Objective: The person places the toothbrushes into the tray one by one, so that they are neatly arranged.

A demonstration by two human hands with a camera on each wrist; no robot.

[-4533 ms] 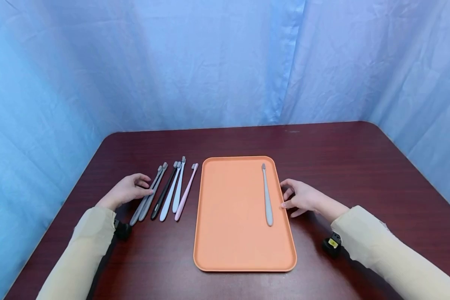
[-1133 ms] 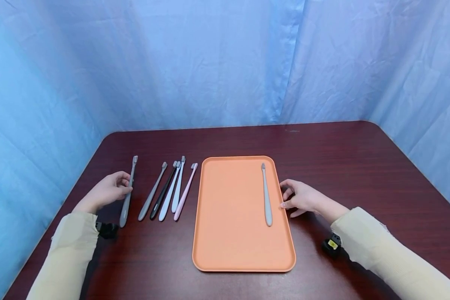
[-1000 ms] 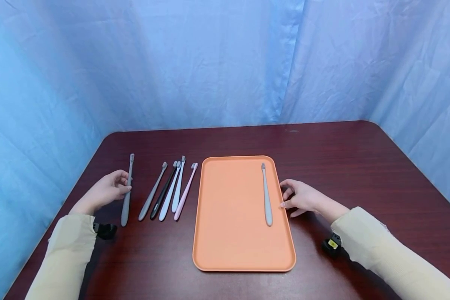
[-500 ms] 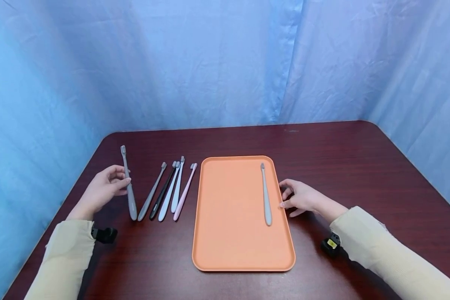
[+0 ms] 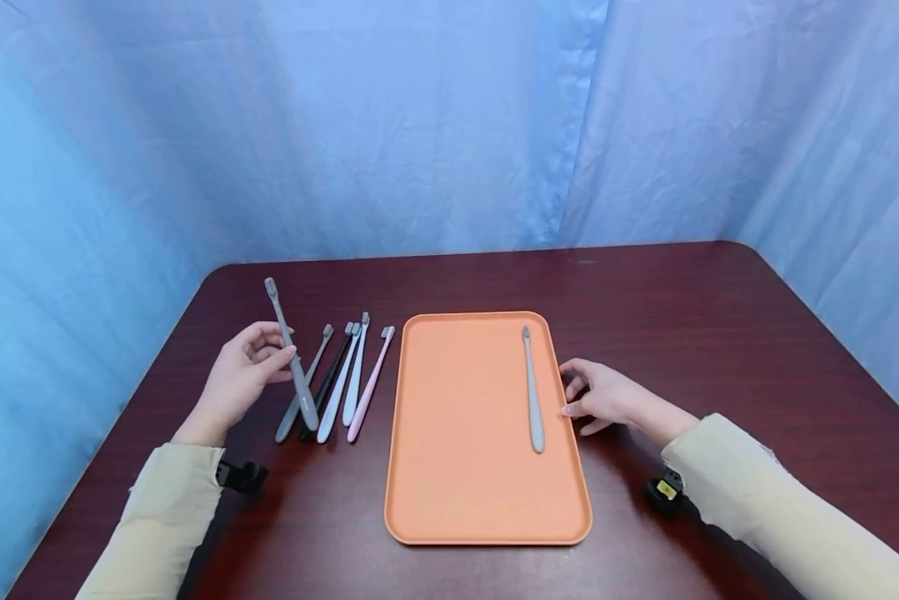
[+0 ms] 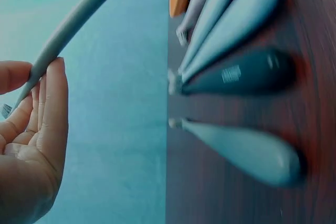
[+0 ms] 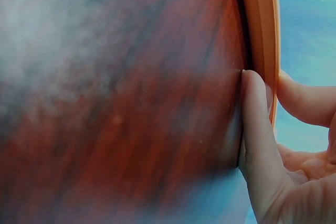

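Grey, the toothbrush (image 5: 290,354) is pinched only lightly by the left hand (image 5: 241,379), tilted above the tabletop (image 5: 681,317) at centre left of the frame, so it may slip onto the four toothbrushes (image 5: 340,379) below. The right hand (image 5: 606,398), fingers loosely bent and holding nothing, touches the right rim of the orange tray (image 5: 486,500) and could nudge it.

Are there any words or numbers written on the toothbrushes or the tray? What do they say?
Nothing can be read here.
Black toothbrush: a small pale printed mark on its handle, too blurred to read.
Grey toothbrush held by the left hand: no writing shows.
Orange tray: plain, no writing.
Toothbrush on the tray: no writing shows.
Right hand touches the tray's edge; the small yellow patch on the wrist device is too small to read.
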